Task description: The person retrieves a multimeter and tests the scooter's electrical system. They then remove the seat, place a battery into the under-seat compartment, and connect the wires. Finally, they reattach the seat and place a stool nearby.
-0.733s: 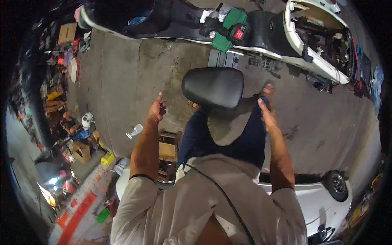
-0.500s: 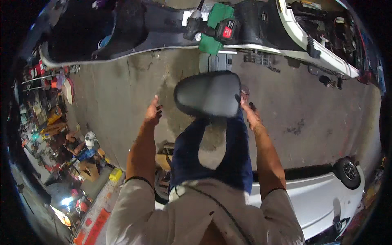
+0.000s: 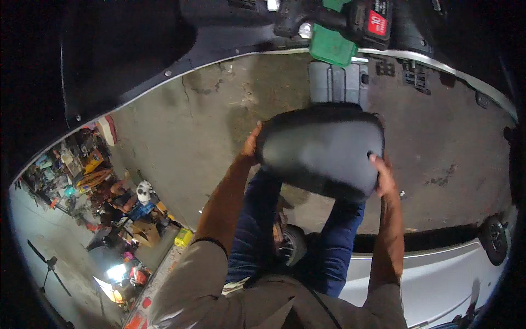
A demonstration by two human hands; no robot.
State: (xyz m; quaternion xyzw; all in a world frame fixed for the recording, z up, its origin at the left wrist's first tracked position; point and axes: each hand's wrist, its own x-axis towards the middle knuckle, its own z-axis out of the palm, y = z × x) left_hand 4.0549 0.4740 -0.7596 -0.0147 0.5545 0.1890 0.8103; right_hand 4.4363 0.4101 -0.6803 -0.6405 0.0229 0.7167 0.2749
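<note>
Fingers (image 3: 256, 131) of left hand (image 3: 251, 147) and right hand (image 3: 386, 179) clasp edges of a black seat (image 3: 320, 151), open floor (image 3: 170, 145) alongside.

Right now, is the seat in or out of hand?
In: left hand and right hand grip the seat at opposite ends.

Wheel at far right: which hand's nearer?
Right. The right hand holds the black seat by its right end, up-left of the wheel; the left hand holds the seat's left end, farther off.
</note>
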